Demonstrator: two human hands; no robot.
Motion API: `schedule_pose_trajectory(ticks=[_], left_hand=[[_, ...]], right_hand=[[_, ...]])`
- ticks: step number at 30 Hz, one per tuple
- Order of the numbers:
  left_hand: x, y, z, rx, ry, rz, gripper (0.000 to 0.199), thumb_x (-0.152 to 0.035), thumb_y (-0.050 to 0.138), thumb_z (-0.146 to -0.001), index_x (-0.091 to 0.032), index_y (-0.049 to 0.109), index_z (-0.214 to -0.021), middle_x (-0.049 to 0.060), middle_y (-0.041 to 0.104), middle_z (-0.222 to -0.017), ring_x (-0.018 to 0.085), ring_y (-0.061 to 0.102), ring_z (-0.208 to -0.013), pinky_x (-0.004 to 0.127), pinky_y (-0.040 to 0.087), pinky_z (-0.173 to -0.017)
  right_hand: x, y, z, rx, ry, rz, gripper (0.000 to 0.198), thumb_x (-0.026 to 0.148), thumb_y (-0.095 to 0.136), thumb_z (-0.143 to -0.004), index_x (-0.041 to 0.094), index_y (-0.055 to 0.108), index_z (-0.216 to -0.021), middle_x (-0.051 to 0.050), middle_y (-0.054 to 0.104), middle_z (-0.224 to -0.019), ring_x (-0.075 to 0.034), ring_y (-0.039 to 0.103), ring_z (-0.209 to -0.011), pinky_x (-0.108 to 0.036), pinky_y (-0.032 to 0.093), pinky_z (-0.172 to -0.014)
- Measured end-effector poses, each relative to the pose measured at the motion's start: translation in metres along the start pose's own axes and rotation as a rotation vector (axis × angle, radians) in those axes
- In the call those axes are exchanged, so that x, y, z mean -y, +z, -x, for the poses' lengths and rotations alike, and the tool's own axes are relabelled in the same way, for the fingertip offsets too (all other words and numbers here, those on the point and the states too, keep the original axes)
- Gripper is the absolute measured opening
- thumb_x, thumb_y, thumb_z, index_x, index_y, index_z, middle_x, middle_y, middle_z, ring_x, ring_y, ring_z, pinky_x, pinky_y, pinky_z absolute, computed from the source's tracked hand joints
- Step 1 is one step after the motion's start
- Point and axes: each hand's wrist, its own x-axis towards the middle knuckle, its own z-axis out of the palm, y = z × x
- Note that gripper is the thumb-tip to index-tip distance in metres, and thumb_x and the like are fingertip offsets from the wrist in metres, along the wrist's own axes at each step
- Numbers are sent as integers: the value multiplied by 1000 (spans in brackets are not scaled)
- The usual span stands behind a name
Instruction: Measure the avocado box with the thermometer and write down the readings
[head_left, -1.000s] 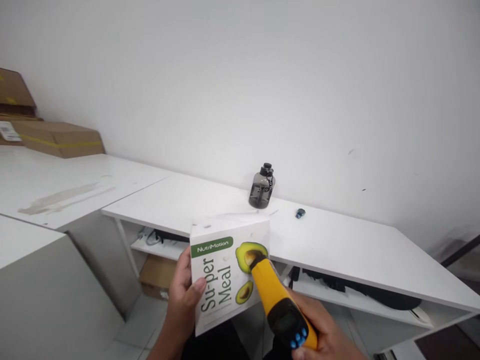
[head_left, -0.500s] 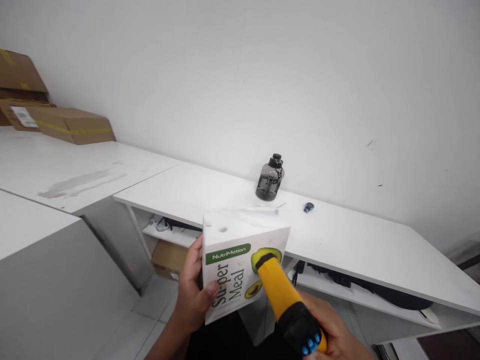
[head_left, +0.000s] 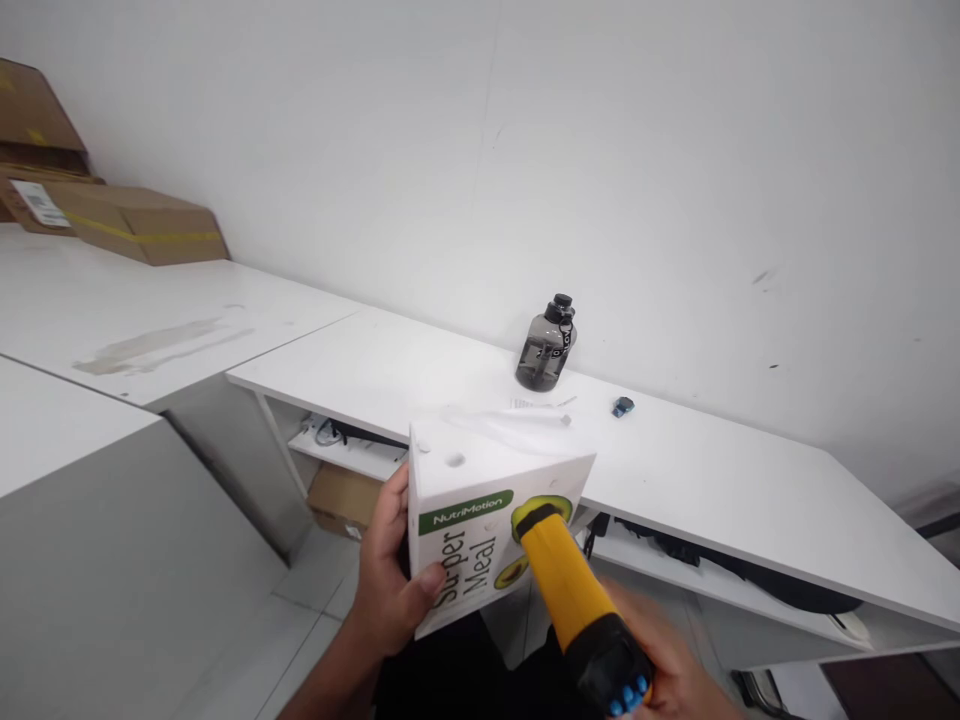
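The NutriMotion box (head_left: 480, 550), pinched by the left hand (head_left: 391, 582), is tilted before a white shelved table (head_left: 720, 475) along a scuffed white wall (head_left: 337, 150), the right hand (head_left: 670, 645) gripping a yellow device (head_left: 568, 590).

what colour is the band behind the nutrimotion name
The band is green; the head view shows it best.

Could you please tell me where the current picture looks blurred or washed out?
In the head view, the right hand is smeared, apparently by motion; in the same view, "NutriMotion" on the white box reads clearly, while the box's pale top nearly merges with the white counter.
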Motion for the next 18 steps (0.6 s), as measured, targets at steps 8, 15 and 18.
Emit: schedule_pose_trajectory(ticks=[8, 15, 18], left_hand=[[4, -8, -2, 119, 101, -19, 84, -49, 76, -66, -21, 48, -140, 14, 64, -128, 36, 63, -112, 44, 58, -86], [4, -15, -3, 170, 154, -53, 87, -51, 74, -69, -21, 44, -145, 14, 62, -130, 37, 61, -114, 46, 57, -88], [3, -15, -2, 160, 158, -72, 87, -54, 73, -69, -21, 45, -145, 14, 63, -128, 38, 61, -114, 48, 57, -88]], right_hand=[[-14, 5, 14, -5, 116, -45, 87, 65, 64, -81, 24, 36, -153, -17, 57, -139, -35, 59, -124, -40, 52, -98], [-15, 2, 23, 8, 215, -142, 84, 61, 70, -79, 28, 41, -150, -18, 54, -143, -35, 56, -127, -41, 51, -100], [-11, -1, 21, 35, 195, -160, 85, 59, 72, -79, 31, 38, -151, -17, 54, -142, -34, 59, -125, -41, 52, -98]])
